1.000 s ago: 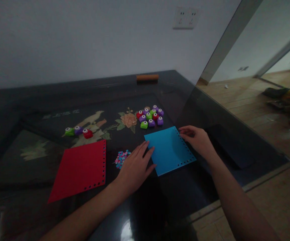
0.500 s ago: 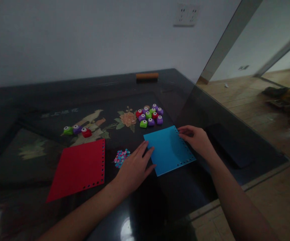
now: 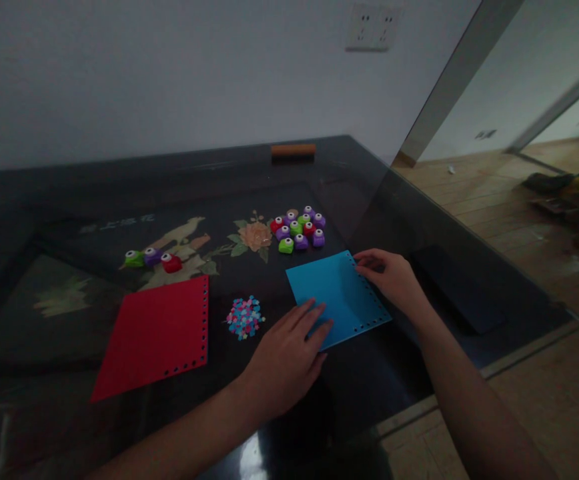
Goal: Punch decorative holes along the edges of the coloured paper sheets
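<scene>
A blue paper sheet (image 3: 337, 290) lies on the dark table with small holes punched along its right and front edges. My right hand (image 3: 387, 277) pinches the sheet's right edge near its far corner. My left hand (image 3: 289, 357) is open, its fingers lying over the sheet's left front part. Just left of that hand is a pile of tiny pink, blue and white punched paper shapes (image 3: 245, 317). A red paper sheet (image 3: 157, 333), also holed along its right and front edges, lies farther left.
Several small craft punches (image 3: 297, 228) in purple, green and red stand grouped behind the blue sheet. Three more punches (image 3: 152, 257) sit behind the red one. A brown cylinder (image 3: 293, 151) lies at the table's back. A dark flat object (image 3: 457, 287) is at the right.
My left hand has slid toward me and to the right over the blue sheet, uncovering the pile of paper shapes. My right hand stays at the sheet's edge.
</scene>
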Action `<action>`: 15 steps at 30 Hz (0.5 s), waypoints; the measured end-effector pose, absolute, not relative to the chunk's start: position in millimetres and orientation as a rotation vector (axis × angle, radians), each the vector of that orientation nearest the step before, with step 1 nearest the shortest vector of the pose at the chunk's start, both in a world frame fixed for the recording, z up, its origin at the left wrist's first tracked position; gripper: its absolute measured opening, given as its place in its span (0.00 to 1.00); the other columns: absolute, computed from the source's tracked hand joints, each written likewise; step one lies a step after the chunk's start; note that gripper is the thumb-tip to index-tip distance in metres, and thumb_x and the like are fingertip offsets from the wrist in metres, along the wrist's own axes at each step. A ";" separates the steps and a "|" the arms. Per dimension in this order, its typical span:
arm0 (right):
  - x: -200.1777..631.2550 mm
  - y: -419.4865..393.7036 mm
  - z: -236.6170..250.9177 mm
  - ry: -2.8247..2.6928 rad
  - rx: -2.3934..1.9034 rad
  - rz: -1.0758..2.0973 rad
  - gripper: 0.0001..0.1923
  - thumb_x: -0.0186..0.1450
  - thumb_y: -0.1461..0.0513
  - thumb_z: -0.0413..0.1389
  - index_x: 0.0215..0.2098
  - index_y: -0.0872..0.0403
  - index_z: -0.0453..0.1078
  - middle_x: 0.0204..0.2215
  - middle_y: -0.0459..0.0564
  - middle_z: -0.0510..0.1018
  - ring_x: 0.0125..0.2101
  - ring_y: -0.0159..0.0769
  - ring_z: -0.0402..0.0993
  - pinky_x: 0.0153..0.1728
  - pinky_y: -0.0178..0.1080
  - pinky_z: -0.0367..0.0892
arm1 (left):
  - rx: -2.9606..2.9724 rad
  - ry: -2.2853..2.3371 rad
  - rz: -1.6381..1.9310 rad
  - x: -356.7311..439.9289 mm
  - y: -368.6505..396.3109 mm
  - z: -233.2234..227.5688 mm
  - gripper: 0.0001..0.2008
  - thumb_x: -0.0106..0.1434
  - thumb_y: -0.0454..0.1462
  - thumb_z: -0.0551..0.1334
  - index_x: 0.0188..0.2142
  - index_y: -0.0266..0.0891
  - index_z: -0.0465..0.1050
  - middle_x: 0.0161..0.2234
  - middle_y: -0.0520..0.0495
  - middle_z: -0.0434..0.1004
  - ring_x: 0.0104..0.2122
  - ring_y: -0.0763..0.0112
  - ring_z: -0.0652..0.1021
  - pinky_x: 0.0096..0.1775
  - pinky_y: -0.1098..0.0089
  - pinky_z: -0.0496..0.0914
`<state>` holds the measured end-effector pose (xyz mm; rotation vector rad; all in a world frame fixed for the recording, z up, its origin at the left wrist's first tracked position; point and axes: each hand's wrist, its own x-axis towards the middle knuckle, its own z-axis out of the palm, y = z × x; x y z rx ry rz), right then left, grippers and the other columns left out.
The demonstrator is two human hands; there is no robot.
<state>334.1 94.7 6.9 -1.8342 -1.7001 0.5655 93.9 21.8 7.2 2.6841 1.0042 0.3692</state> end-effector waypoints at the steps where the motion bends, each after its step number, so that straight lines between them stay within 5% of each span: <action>1: 334.2 94.8 6.1 -1.699 -1.835 0.557 0.10 0.54 0.64 0.58 0.36 0.54 0.74 0.28 0.48 0.77 0.28 0.35 0.72 0.31 0.38 0.67 | 2.697 0.986 0.379 95.4 19.6 5.2 0.20 0.62 0.35 0.57 0.54 0.37 0.64 0.58 0.40 0.64 0.59 0.58 0.63 0.55 0.57 0.65; 15: 333.0 95.4 5.2 -1.720 -1.837 0.528 0.09 0.54 0.65 0.58 0.35 0.53 0.74 0.28 0.47 0.77 0.28 0.35 0.71 0.32 0.38 0.67 | 2.900 0.942 0.435 97.6 19.1 -12.9 0.17 0.63 0.32 0.55 0.51 0.35 0.67 0.54 0.42 0.69 0.56 0.61 0.68 0.54 0.60 0.66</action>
